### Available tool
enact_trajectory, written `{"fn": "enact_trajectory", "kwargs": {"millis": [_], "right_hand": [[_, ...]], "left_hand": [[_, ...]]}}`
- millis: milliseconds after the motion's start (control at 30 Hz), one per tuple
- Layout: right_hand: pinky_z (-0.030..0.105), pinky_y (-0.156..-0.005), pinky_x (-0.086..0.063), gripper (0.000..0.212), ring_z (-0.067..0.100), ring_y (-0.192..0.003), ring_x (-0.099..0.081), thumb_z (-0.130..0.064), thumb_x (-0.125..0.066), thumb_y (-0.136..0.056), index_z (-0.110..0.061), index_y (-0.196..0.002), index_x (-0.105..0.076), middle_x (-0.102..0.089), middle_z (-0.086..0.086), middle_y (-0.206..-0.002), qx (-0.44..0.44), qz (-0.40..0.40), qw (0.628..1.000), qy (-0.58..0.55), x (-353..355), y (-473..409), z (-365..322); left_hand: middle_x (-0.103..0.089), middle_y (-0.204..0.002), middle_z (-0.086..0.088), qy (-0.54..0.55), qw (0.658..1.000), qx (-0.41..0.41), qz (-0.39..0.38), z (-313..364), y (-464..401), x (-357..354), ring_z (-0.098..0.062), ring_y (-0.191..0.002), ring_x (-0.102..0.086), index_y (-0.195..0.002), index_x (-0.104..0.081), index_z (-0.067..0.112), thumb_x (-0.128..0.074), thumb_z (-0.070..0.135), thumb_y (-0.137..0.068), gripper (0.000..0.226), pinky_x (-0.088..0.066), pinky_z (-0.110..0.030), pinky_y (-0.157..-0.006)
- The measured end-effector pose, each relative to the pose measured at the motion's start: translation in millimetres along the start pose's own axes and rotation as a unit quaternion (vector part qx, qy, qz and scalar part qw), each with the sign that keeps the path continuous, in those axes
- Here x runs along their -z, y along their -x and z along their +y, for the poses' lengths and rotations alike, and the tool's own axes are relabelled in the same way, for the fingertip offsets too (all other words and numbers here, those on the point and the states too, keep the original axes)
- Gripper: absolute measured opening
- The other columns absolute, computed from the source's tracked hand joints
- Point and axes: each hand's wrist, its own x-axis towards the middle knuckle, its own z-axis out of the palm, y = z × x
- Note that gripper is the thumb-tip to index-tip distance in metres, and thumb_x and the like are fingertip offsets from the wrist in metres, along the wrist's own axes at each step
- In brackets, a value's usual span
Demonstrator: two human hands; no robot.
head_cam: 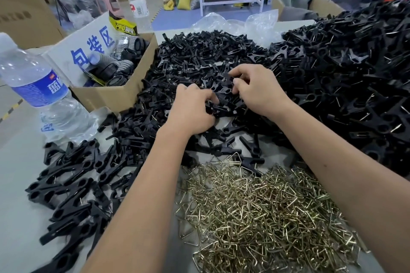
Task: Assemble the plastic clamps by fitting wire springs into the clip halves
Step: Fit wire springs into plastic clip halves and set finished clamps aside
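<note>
At the far left a clear water bottle [33, 86] with a blue label is standing on the pale table [15, 195], and just right of it an open cardboard box [111, 95] is holding ribbed black parts, with a white sign [88, 51] bearing blue characters leaning against its near wall and a second bottle [138, 4] rising behind it. Below the box, a loose row of assembled black clamps [66, 175] is lying along the table's near left side. Moving right, a broad heap of black clip halves [199, 55] is spreading across the middle of the table, and both hands are working at its near slope. The left hand [190, 108] is curling its fingers into the heap, gripping black plastic pieces; exactly which piece it is holding is hard to make out among the pile. Just beside it, the right hand [257, 88] is bending its fingers and pinching a black clip half at the heap's surface, the two hands sitting close together, fingertips nearly meeting. Beneath the forearms, a mound of brass-coloured wire springs [266, 213], bent into triangles, is lying on the near centre-right of the table. At the far right a taller pile of clamps with wire showing [355, 73] is rising toward the table's edge.
</note>
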Motion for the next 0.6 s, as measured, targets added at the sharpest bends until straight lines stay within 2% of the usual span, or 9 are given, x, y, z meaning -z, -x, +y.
{"fn": "enact_trajectory", "kwargs": {"millis": [33, 100, 167, 233, 267, 367, 467, 600], "right_hand": [[0.018, -0.069, -0.049, 0.021, 0.007, -0.067, -0.061, -0.011, -0.055, -0.103, -0.015, -0.115, -0.072, -0.074, 0.003, -0.083, -0.005, 0.005, 1.0, -0.007, -0.4, 0.2, 0.4], [0.026, -0.071, -0.053, 0.02, 0.0, -0.052, -0.06, -0.009, -0.056, -0.103, -0.014, -0.112, -0.073, -0.071, 0.003, -0.073, -0.021, 0.0, 0.999, -0.027, -1.2, 1.6, 2.1], [0.027, -0.07, -0.053, 0.018, -0.002, -0.046, -0.059, -0.008, -0.057, -0.102, -0.014, -0.109, -0.073, -0.069, 0.001, -0.067, -0.025, -0.007, 0.999, -0.033, -1.7, 3.8, 3.3], [0.03, -0.071, -0.057, 0.016, 0.003, -0.056, -0.066, -0.009, -0.058, -0.101, -0.014, -0.104, -0.073, -0.071, 0.002, -0.072, -0.019, -0.001, 1.0, -0.023, -2.0, 5.1, 1.6], [0.032, -0.076, -0.058, 0.016, 0.01, -0.068, -0.071, -0.009, -0.059, -0.1, -0.014, -0.104, -0.073, -0.073, 0.004, -0.079, -0.012, -0.004, 1.0, -0.004, -2.8, 5.0, -0.1], [0.033, -0.091, -0.054, 0.011, 0.029, -0.098, -0.068, -0.016, -0.066, -0.097, -0.012, -0.104, -0.074, -0.074, 0.011, -0.102, 0.023, -0.067, 0.989, 0.127, -12.4, 3.4, -6.7], [0.041, -0.088, -0.056, 0.011, 0.034, -0.099, -0.065, -0.017, -0.074, -0.092, -0.009, -0.098, -0.069, -0.069, 0.014, -0.102, 0.015, -0.094, 0.979, 0.181, -26.6, 1.4, -14.5], [0.033, -0.087, -0.051, 0.015, 0.027, -0.095, -0.062, -0.016, -0.08, -0.088, -0.016, -0.087, -0.064, -0.068, 0.008, -0.1, 0.026, -0.092, 0.98, 0.176, -27.9, -4.1, -15.8]], "left_hand": [[-0.051, -0.117, -0.002, -0.009, 1.0, 0.001, -0.017, 1.0, -0.4, -2.2, -0.029, -0.122, -0.035, -0.117, -0.07, 0.035, -0.08, 0.031, -0.082, 0.036, -0.038, -0.034, -0.099], [-0.052, -0.114, 0.0, -0.01, 1.0, 0.007, 0.001, 1.6, -1.4, -4.4, -0.027, -0.121, -0.035, -0.112, -0.072, 0.034, -0.084, 0.038, -0.082, 0.032, -0.041, -0.035, -0.096], [-0.055, -0.105, 0.002, -0.001, 0.999, 0.02, 0.04, 1.7, -2.7, -4.6, -0.026, -0.117, -0.04, -0.101, -0.075, 0.031, -0.086, 0.031, -0.083, 0.021, -0.043, -0.034, -0.088], [-0.058, -0.099, 0.003, 0.003, 0.997, 0.037, 0.064, 1.9, -3.6, -4.9, -0.027, -0.115, -0.043, -0.095, -0.078, 0.028, -0.084, 0.023, -0.085, 0.014, -0.04, -0.032, -0.084], [-0.061, -0.099, 0.002, 0.009, 0.996, 0.045, 0.07, 2.1, -4.0, -5.4, -0.026, -0.114, -0.044, -0.094, -0.078, 0.028, -0.083, 0.022, -0.086, 0.012, -0.038, -0.03, -0.083], [-0.07, -0.104, -0.002, 0.024, 0.993, 0.062, 0.098, 2.7, -3.7, -7.6, -0.024, -0.111, -0.047, -0.097, -0.078, 0.029, -0.078, 0.025, -0.091, 0.007, -0.036, -0.03, -0.081], [-0.071, -0.106, -0.005, 0.019, 0.988, 0.069, 0.14, 2.7, -1.5, -7.8, -0.026, -0.116, -0.048, -0.103, -0.079, 0.026, -0.072, 0.027, -0.096, 0.01, -0.037, -0.031, -0.081], [-0.07, -0.11, -0.003, 0.017, 0.96, 0.105, 0.258, -1.0, 3.0, 2.1, -0.028, -0.117, -0.049, -0.102, -0.077, 0.022, -0.063, 0.03, -0.102, 0.016, -0.032, -0.029, -0.094]]}}
